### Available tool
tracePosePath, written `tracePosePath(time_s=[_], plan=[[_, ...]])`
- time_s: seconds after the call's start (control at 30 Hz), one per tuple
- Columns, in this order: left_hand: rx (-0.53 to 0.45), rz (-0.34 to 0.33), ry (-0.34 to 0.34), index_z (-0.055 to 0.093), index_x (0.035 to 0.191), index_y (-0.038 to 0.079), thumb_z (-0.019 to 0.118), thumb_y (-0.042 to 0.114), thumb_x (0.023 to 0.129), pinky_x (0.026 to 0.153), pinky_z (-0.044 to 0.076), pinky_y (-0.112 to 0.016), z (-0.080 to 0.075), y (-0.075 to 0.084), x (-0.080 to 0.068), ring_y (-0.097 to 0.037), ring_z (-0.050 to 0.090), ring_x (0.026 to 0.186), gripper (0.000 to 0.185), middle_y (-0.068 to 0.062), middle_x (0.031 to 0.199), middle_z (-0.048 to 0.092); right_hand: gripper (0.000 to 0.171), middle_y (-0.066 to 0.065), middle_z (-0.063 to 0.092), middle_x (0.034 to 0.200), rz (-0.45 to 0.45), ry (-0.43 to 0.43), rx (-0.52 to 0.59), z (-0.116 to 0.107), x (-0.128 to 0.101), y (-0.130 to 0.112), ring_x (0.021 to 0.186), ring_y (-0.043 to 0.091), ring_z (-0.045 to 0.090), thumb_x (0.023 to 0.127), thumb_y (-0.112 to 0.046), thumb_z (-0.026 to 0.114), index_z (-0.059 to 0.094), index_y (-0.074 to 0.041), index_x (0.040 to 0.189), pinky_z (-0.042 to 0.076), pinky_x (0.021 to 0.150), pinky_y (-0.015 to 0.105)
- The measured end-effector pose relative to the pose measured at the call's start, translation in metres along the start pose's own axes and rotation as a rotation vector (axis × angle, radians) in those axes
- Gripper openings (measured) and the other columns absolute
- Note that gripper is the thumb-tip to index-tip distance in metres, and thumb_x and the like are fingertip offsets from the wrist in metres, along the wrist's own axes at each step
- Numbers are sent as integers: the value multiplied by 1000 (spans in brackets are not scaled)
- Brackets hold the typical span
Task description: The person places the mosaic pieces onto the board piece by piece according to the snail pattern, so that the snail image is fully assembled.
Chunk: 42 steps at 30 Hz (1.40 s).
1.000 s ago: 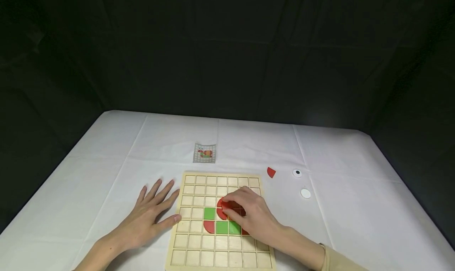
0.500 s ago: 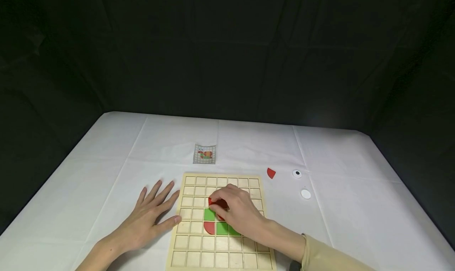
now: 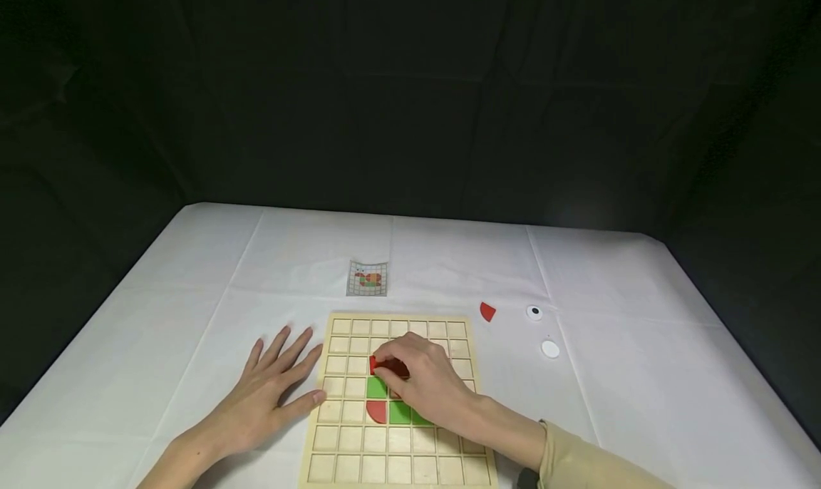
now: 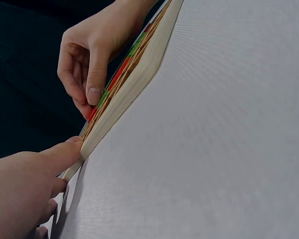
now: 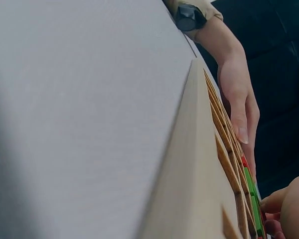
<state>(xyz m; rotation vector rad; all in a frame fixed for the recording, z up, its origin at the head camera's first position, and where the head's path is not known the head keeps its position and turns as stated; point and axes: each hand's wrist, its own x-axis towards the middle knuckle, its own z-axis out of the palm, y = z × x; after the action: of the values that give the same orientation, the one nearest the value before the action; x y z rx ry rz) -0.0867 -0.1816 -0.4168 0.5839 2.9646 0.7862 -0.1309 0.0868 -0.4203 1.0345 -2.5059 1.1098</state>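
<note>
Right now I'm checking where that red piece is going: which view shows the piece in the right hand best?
The head view: the red piece is pinched by the right hand over the wooden board. The left wrist view shows only a red sliver under fingertips; the right wrist view hides it.

- The right hand (image 3: 426,382) covers most of the red tile (image 3: 385,366) it pinches, so the tile's shape cannot be told; only a red edge shows near the middle of the head view.
- The same hand hides several cells of the wooden grid board (image 3: 349,446) and part of the green tiles (image 3: 377,387).
- The pattern card (image 3: 368,278), above the board, is too small to read.
- The left forearm is cut off by the bottom edge of the head view.
- In the left wrist view, the left hand (image 4: 25,191) is cropped at the lower left corner.
- In the right wrist view, the board fills the lower right as a blurred slab.
</note>
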Motion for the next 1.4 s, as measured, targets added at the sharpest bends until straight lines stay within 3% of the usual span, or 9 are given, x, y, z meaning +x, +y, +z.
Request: tracePosePath(time_s=[0.17,0.33,0.63,0.93,1.13,1.4], plan=[[3,-4,3,45,151,14,54,57,97,121,-1,-63,1,1,0,-38,8,154,70,-4,165,25,8,-6,72,92,-31,16,15,-2,-2,5,82,4,62,88,-15,78,74,-13,95,54,70,14],[3,7,2,44,151,14,54,57,97,120,-1,-63,2,3,1,-38,8,154,70,-5,165,24,13,-1,72,95,-56,109,-27,-21,-11,27,83,8,66,87,-9,77,73,-9,99,57,71,18],[35,27,6,45,151,13,54,56,97,120,1,-64,-2,2,1,-38,9,154,69,-5,165,25,25,5,74,100,147,289,-234,-70,-32,88,95,19,65,85,3,75,73,-6,107,56,82,40],[24,14,8,45,151,14,54,57,97,121,0,-62,-2,2,-2,-37,8,154,69,-4,165,25,33,8,68,110,258,188,-208,-89,-37,110,105,25,65,89,8,65,71,-7,118,60,83,40],[26,10,6,45,151,15,54,57,97,121,0,-62,-3,1,-2,-36,8,155,70,-3,165,24,25,3,70,101,249,214,-253,-89,-38,111,99,20,63,88,-5,75,73,-9,113,56,77,37],[32,15,9,44,152,15,54,57,97,121,0,-62,-3,1,-1,-36,8,155,69,-3,165,25,30,-3,70,92,236,224,-255,-88,-39,110,84,10,59,81,-20,84,73,-12,108,53,69,28]])
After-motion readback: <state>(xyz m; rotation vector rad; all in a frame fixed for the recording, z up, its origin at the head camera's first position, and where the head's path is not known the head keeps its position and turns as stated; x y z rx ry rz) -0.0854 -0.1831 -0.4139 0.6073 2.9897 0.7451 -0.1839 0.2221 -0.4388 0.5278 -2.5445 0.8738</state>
